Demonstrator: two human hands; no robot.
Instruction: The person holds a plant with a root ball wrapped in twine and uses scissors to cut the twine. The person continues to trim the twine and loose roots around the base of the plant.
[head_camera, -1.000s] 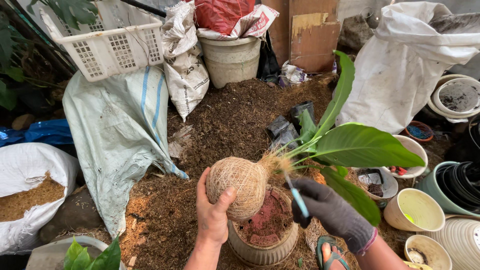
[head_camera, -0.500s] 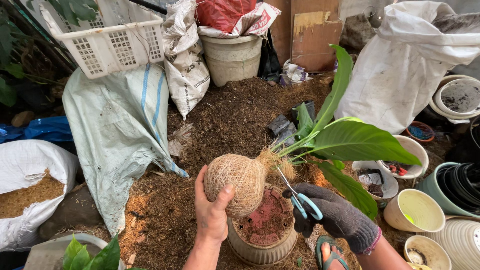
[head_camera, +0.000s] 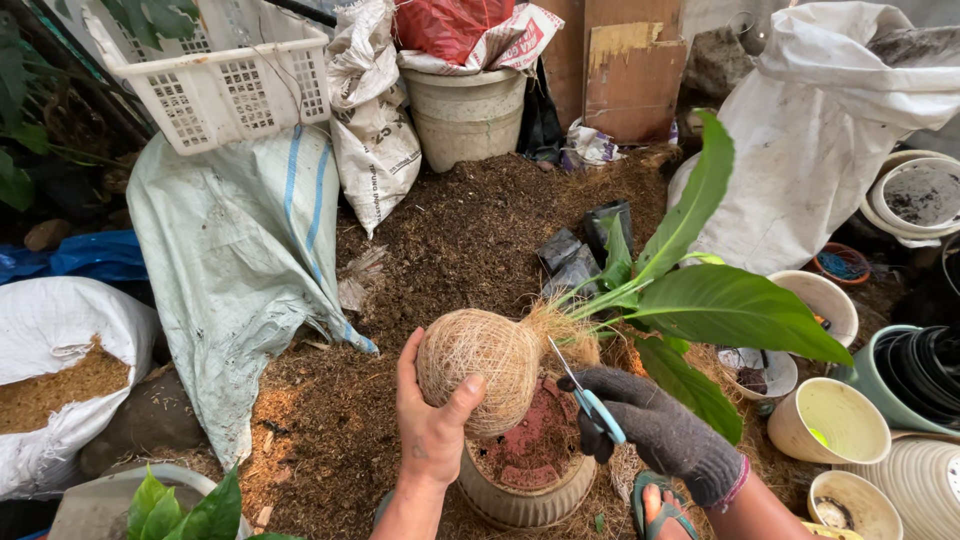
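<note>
- Fibre-wrapped root ball (head_camera: 478, 365) sits just above ribbed pot (head_camera: 528, 478); plant's long axis runs up-right, leaves (head_camera: 735, 310) away from pot.
- We note left hand (head_camera: 432, 420) cupping ball from below-left, closed on it.
- Gloved right hand (head_camera: 660, 432), right of pot, grips blue-handled scissors (head_camera: 588, 392); blades at ball's neck, nearer than left.

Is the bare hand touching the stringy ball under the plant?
Touching. The head view shows the left hand cupping the fibre ball from below, thumb and fingers pressed against it.
</note>
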